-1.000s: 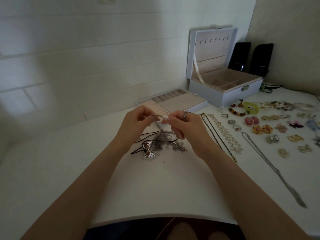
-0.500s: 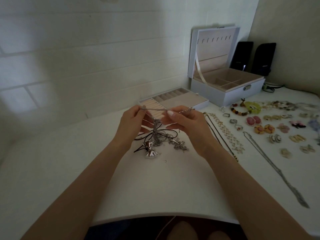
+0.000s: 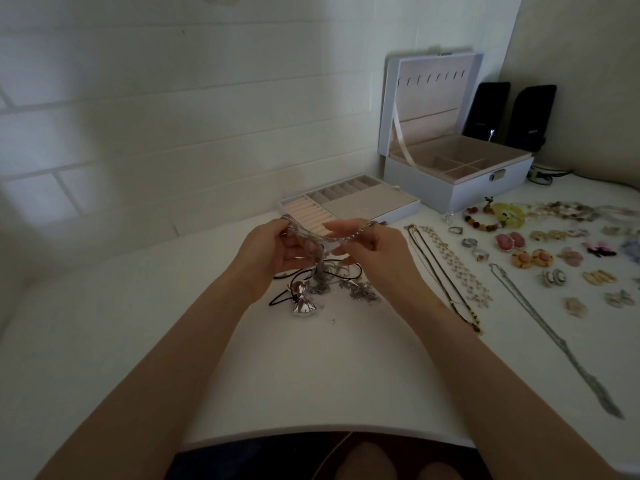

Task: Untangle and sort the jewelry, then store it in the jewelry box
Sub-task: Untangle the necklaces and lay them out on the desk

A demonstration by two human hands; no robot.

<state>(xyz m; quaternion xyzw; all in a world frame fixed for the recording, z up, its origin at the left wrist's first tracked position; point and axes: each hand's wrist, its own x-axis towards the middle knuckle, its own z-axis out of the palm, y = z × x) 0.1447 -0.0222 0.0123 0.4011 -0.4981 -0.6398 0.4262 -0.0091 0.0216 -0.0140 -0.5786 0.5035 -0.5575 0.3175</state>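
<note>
A silver chain (image 3: 341, 236) is stretched between my two hands above the table. My left hand (image 3: 273, 249) pinches one end and my right hand (image 3: 374, 245) pinches the other. Part of the chain hangs down into a tangled pile (image 3: 332, 285) of silver chains and black cord on the table. A shiny silver bow pendant (image 3: 301, 301) lies at the pile's front left. The white jewelry box (image 3: 457, 168) stands open at the back right, its lid upright. Its removed tray (image 3: 349, 206) with ring rolls lies just behind my hands.
Sorted jewelry lies to the right: laid-out necklaces (image 3: 450, 268), a long silver chain (image 3: 554, 344), rings (image 3: 471, 242), beaded bracelets (image 3: 491, 216) and earring pairs (image 3: 533, 258). Two black speakers (image 3: 512, 112) stand behind the box. A white wall runs along the left and back.
My hands have drawn apart and risen slightly, pulling the silver chain longer between them and lifting more of it out of the tangled pile.
</note>
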